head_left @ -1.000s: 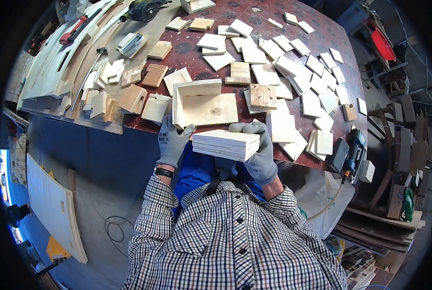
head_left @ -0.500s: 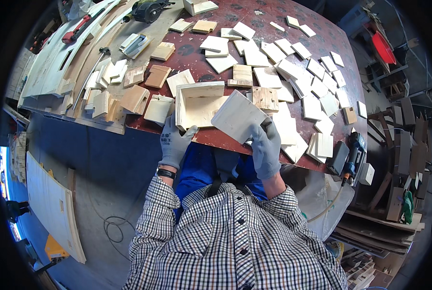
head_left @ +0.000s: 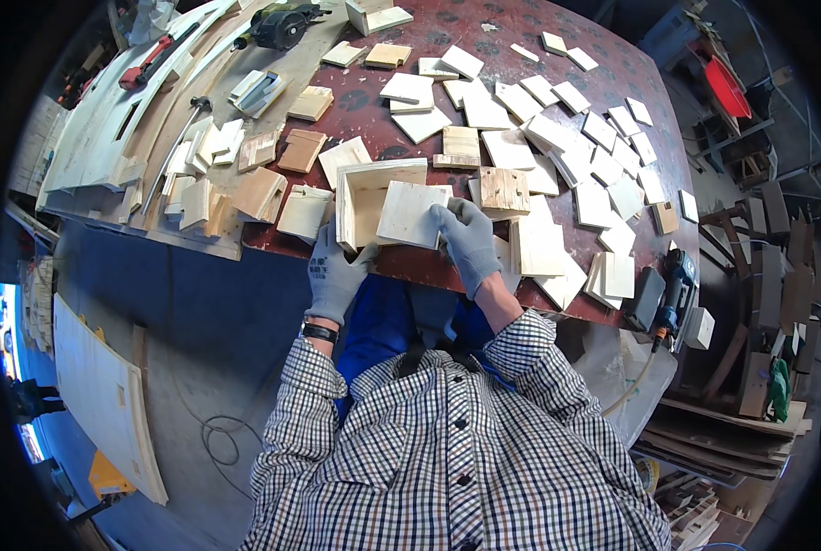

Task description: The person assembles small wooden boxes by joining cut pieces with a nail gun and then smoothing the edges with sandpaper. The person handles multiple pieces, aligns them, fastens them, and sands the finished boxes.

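Observation:
My left hand (head_left: 339, 268), in a grey work glove, grips the lower left corner of a partly assembled plywood box (head_left: 380, 173) at the table's near edge. The box shows a left wall, a far wall and a base. With my right hand (head_left: 470, 241), also gloved, I hold a square plywood piece (head_left: 413, 213) by its right edge. This piece is tilted and overlaps the right part of the box, hiding some of its base. Whether the piece touches the box I cannot tell. A small wood block (head_left: 504, 190) lies just beyond my right hand.
Many loose plywood squares (head_left: 484, 109) cover the dark red table (head_left: 364, 96). A nail gun (head_left: 675, 289) with a hose lies at the right edge. A hammer (head_left: 186, 124), wood offcuts (head_left: 259, 193) and a circular saw (head_left: 282, 25) are on the left side.
My right hand has moved left with the square piece, bringing it over the right part of the box. My left hand stays at the box corner.

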Demonstrator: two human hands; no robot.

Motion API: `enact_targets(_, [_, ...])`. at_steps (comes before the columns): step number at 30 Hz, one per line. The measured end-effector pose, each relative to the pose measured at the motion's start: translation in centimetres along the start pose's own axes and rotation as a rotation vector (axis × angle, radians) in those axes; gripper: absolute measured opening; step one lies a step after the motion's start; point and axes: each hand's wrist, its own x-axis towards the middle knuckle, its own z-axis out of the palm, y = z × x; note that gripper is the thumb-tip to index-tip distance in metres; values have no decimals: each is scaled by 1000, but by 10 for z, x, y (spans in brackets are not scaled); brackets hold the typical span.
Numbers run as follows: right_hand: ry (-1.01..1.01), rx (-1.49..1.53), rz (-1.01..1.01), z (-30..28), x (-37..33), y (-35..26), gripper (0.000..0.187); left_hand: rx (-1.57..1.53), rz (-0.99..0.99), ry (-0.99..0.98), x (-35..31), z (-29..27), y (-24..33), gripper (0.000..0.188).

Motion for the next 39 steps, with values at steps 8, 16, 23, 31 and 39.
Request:
enact_targets(8, [-96, -563, -19, 40, 48, 3, 42, -12, 6, -50, 5, -5, 6, 88])
enact_targets(16, [-59, -653, -307, 32, 26, 30, 57, -17, -26, 38, 2, 0, 8, 75])
enact_targets(23, [-144, -828, -454, 30, 16, 23, 63, 50, -40, 31, 4, -2, 7, 64])
enact_targets(31, [-50, -1024, -529, 31, 13, 28, 67, 22, 18, 59, 9, -1, 5, 67])
enact_targets(39, [-72, -1068, -500, 30, 8, 27, 69, 78, -4, -10, 10, -2, 3, 66])
